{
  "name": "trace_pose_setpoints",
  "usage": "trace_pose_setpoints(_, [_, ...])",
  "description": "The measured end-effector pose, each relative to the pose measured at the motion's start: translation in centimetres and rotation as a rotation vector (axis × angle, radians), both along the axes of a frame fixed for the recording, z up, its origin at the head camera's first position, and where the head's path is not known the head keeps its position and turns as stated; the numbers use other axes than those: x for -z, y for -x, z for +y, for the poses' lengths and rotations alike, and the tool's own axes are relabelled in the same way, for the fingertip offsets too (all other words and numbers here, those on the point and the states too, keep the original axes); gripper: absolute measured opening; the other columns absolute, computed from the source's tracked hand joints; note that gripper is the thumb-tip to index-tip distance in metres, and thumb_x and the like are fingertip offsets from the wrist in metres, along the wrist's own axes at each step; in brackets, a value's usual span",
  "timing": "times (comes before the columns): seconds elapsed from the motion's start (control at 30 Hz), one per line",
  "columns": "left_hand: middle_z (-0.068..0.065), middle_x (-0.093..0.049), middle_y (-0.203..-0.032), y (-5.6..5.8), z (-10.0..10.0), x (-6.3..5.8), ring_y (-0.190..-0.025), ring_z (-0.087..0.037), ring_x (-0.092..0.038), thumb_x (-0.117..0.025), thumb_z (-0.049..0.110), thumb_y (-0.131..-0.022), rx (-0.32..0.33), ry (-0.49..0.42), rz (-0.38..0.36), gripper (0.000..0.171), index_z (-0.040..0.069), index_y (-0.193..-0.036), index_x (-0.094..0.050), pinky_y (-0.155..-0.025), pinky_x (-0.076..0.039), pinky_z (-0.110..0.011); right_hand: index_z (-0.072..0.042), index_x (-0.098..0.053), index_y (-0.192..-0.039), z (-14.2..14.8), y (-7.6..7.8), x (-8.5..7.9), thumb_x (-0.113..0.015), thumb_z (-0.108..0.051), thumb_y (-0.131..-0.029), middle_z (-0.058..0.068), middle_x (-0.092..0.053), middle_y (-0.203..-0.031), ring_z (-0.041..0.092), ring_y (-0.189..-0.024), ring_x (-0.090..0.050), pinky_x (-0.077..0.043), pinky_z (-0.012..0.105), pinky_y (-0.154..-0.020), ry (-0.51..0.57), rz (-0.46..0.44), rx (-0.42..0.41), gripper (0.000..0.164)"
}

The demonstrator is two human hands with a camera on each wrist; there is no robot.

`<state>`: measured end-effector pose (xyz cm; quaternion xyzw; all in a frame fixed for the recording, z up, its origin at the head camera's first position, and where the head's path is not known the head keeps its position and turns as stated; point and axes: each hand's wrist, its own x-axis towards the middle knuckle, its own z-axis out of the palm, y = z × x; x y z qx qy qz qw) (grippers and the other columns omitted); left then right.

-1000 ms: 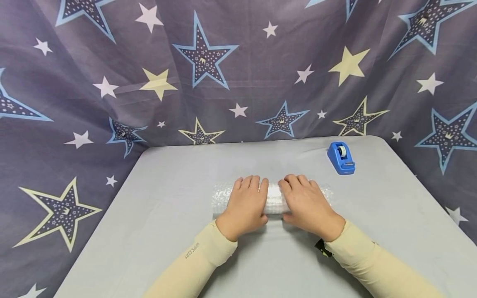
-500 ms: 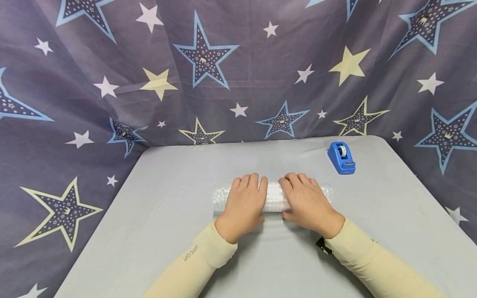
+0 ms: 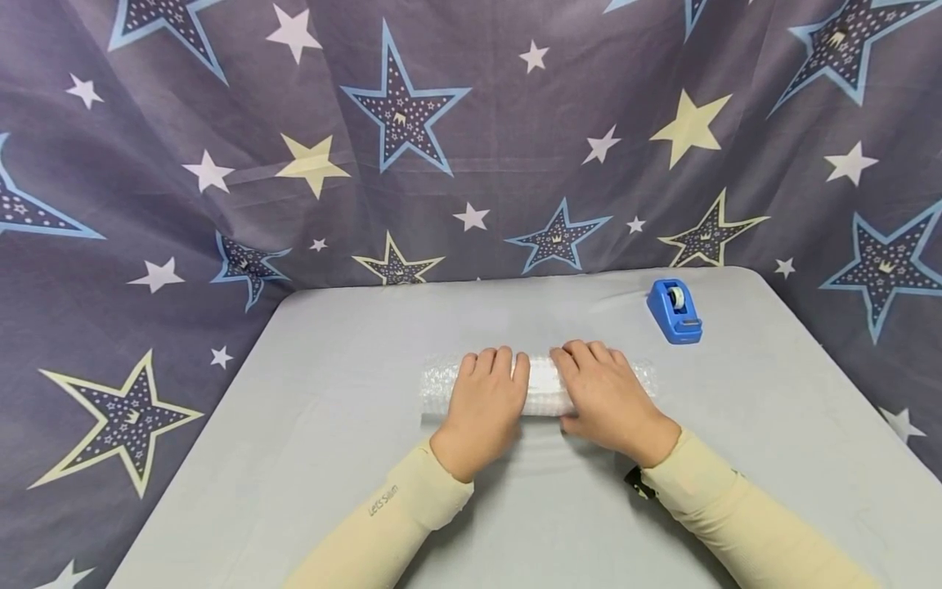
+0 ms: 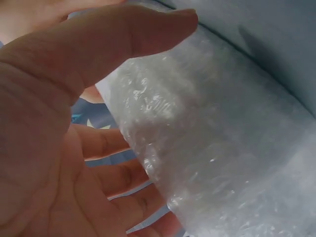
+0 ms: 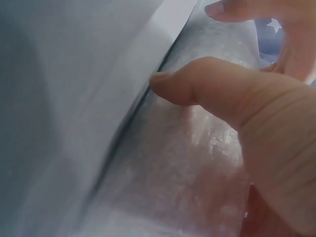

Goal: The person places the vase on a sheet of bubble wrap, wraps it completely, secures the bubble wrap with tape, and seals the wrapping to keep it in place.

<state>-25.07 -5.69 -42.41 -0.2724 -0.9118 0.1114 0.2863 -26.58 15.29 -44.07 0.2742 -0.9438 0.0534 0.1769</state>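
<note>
A clear roll of bubble wrap [image 3: 545,391] lies crosswise on the grey-covered table, its ends showing past both hands. My left hand [image 3: 486,405] grips its left half, fingers over the far side. In the left wrist view, the left thumb [image 4: 163,32] lies across the near face of the wrap [image 4: 197,138]. My right hand [image 3: 607,401] holds the right half the same way. The right wrist view has the right thumb [image 5: 197,81] pressed near the roll's lower edge, by the tabletop. The far fingertips are partly hidden behind the roll.
A blue tape dispenser [image 3: 675,312] with a roll of tape stands at the table's back right. Behind the table [image 3: 331,327] hangs a dark curtain [image 3: 500,147] printed with stars. A black band shows at the right sleeve.
The roll's near edge has shifted slightly away from me. The left thumb has drawn in under the hand in the head view. Otherwise both hands keep nearly the same place.
</note>
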Motion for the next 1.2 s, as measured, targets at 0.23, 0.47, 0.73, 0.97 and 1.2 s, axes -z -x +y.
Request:
trace_pose_setpoints(0.23, [-0.006, -0.064, -0.1, 0.6, -0.1, 0.5, -0.094, -0.027, -0.064, -0.079, 0.021, -0.073, 0.004, -0.01, 0.029, 0.053, 0.008, -0.122, -0.063, -0.076, -0.046, -0.04, -0.002, -0.051, -0.146, 0.2, 0.1, 0.0, -0.093, -0.038, -0.061, 0.014, -0.06, -0.133, 0.037, -0.119, -0.058, -0.044, 0.058, -0.101, -0.008, 0.005, 0.005, 0.102])
trace_pose_setpoints(0.47, [-0.006, -0.064, -0.102, 0.9, -0.1, 0.6, -0.097, -0.027, -0.064, -0.08, 0.021, -0.069, -0.004, -0.015, 0.01, 0.059, 0.009, -0.124, -0.062, -0.079, -0.047, -0.041, -0.003, -0.049, -0.148, 0.2, 0.2, -0.1, -0.092, -0.036, -0.059, 0.013, -0.061, -0.136, 0.037, -0.122, -0.058, -0.041, 0.062, -0.105, 0.001, 0.0, 0.015, 0.104])
trace_pose_setpoints(0.73, [-0.005, -0.064, -0.106, 1.1, 0.0, 0.6, -0.101, -0.026, -0.064, -0.08, 0.02, -0.075, -0.025, -0.008, -0.008, 0.057, 0.01, -0.128, -0.061, -0.083, -0.048, -0.042, -0.004, -0.05, -0.148, 0.2, 0.1, -0.3, -0.092, -0.033, -0.06, 0.014, -0.062, -0.135, 0.037, -0.122, -0.059, -0.04, 0.065, -0.105, 0.008, 0.003, 0.025, 0.102])
trace_pose_setpoints(0.97, [-0.003, -0.062, -0.094, 1.3, -0.1, 0.5, -0.09, -0.024, -0.063, -0.074, 0.015, -0.086, -0.018, -0.001, 0.032, 0.031, 0.013, -0.114, -0.062, -0.078, -0.045, -0.04, -0.006, -0.054, -0.141, 0.2, 0.2, -0.3, -0.092, -0.032, -0.059, 0.012, -0.064, -0.131, 0.036, -0.119, -0.061, -0.041, 0.06, -0.104, 0.013, 0.019, 0.015, 0.094])
trace_pose_setpoints(1.2, [-0.001, -0.058, -0.084, 1.2, -0.1, 0.5, -0.08, -0.025, -0.059, -0.077, 0.014, -0.08, -0.008, -0.007, 0.029, 0.029, 0.015, -0.102, -0.059, -0.073, -0.04, -0.039, -0.009, -0.059, -0.129, 0.2, 0.0, -0.4, -0.093, -0.034, -0.055, 0.009, -0.066, -0.121, 0.034, -0.111, -0.062, -0.042, 0.058, -0.103, 0.006, 0.031, 0.002, 0.085])
